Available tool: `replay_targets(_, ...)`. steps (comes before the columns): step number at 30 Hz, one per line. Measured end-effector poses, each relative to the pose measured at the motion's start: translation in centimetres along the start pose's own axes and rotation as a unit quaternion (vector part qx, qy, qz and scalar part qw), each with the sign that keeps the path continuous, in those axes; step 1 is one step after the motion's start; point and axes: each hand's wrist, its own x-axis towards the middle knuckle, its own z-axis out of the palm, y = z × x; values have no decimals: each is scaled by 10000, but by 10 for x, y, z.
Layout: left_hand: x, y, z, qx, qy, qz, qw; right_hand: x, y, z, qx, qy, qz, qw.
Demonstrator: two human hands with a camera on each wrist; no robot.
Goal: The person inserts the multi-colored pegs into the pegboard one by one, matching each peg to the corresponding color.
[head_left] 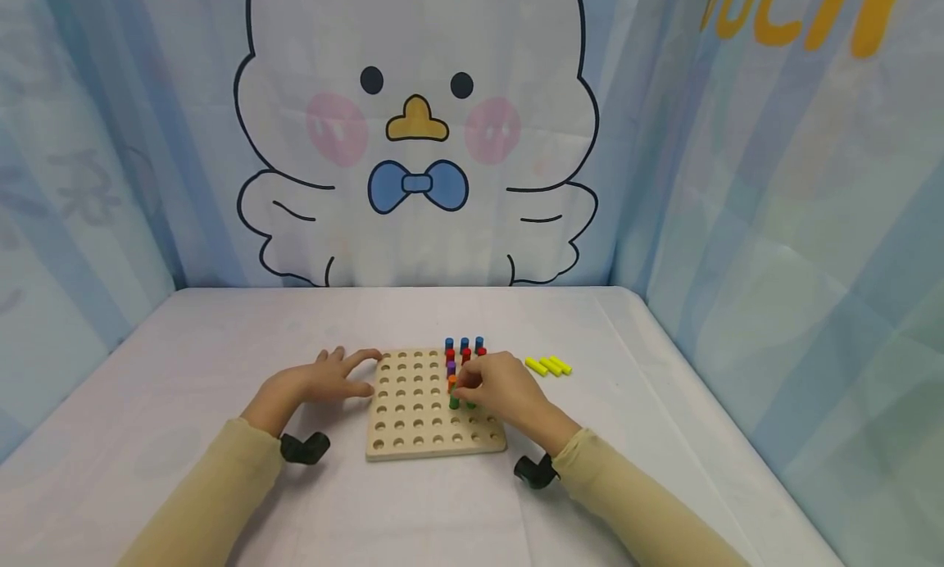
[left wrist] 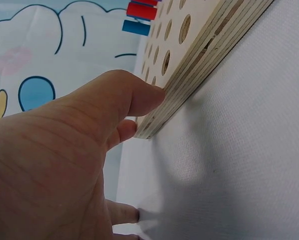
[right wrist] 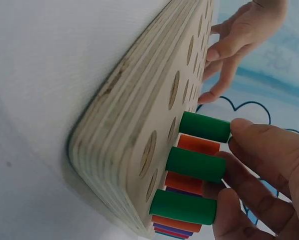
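Observation:
A wooden pegboard (head_left: 409,448) with rows of round holes lies on the table. My left hand (head_left: 317,380) touches its left side with the thumb, the index finger at the far left corner; the fingers are spread. The right hand (head_left: 505,391) pinches the top of a green peg (right wrist: 204,127) between thumb and index finger; the peg stands in a hole. Two more green pegs (right wrist: 184,207) stand beside it in the right wrist view. Behind are orange pegs (right wrist: 199,145), a purple peg (head_left: 451,369), red pegs (head_left: 466,355) and blue pegs (head_left: 465,342), partly hidden by the hand.
Several yellow pegs (head_left: 548,366) lie loose on the white table (head_left: 627,436), right of the board. A curtain with a cartoon bird (head_left: 416,43) hangs behind the table. Dark wrist mounts (head_left: 534,473) are worn at both sleeves.

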Motion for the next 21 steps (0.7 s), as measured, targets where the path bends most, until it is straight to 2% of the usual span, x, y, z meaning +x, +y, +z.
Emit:
replay_targets(12,1,2,0,4,-10,25,10000,-5,2,-8,383,90,107,9992)
replay_targets(21,2,0,1,-1,-24,-15,10000,-4,18,-15,449,393,170,9981)
